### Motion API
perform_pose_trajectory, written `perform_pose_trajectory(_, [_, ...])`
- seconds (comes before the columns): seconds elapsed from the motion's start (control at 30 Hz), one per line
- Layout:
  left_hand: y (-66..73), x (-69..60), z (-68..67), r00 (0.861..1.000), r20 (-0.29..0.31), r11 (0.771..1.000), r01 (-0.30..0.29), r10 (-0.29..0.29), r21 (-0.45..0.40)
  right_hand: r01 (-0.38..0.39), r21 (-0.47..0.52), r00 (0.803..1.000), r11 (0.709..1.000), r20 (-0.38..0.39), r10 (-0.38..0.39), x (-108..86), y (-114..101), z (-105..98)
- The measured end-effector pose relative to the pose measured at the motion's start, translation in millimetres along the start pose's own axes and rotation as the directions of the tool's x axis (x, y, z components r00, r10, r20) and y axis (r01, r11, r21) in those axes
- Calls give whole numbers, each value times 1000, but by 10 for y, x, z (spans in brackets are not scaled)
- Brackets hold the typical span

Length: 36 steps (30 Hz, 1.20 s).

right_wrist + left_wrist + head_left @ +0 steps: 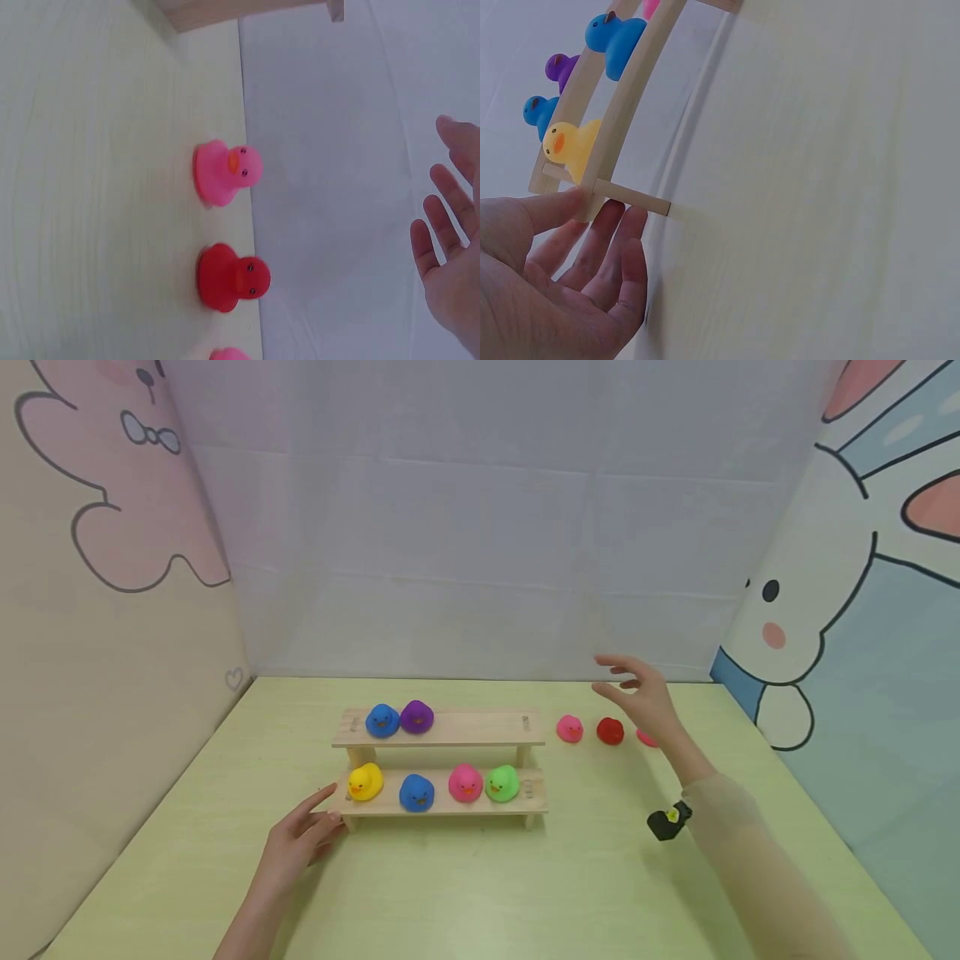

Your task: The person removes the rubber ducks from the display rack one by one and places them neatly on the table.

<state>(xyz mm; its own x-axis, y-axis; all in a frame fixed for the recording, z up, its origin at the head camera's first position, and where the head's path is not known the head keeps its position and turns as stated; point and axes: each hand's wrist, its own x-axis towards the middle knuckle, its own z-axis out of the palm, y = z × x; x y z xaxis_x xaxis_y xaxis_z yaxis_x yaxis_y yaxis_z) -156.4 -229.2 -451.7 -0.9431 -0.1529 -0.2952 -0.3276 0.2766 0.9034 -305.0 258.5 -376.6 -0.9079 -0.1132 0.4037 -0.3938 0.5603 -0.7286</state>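
"What's the wooden stand (472, 727) like?"

"Pale and two-tiered, on the table (465, 893). A blue duck (382, 722) and purple duck (417, 717) sit side by side above; below are a yellow duck (365, 782), another blue one, a bright pink duck (466, 783) and a green duck (502, 783)."

"And the hands?"

"The left hand (296, 839) pinches the lower tier's left end. The right hand (641, 693) hangs above the table, fingers spread (near a loose pink duck (570, 729), a red duck (610, 732) and a partly hidden pink toy (647, 739))."

"What does one view add?"

"The left wrist view shows curled fingers mostly hidden from the head camera. The right wrist view shows the red duck's eyes, too small to make out from the head."
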Motion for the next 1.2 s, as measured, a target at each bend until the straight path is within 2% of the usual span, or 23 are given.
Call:
perform_pose_trajectory(0.17, [-5, -2, 3, 1000, 6, 1000, -4, 4, 0, 52, 27, 998, 998, -20, -51, 28, -255, 159])
perform_pose_trajectory(0.47, [-17, -24, -12, 1000, 6, 1000, -1, 1, -22, 155, 91, 988, 984, 2, -156, 102, -774, 423])
perform_pose_trajectory(0.7, [-28, -12, -13, 1000, 3, 1000, 15, -15, -14, 201, 182, 979, 963, 7, -206, 132, -1015, 670])
perform_pose_trajectory(0.97, [-13, -20, -11, 1000, 7, 1000, 14, -14, -23, 196, 246, 978, 949, 16, -207, 155, -1152, 978])
perform_pose_trajectory(1.2, [-3, -12, -7, 1000, 9, 1000, 11, -11, -20, 131, 328, 984, 936, 70, -162, 177, -1249, 1316])
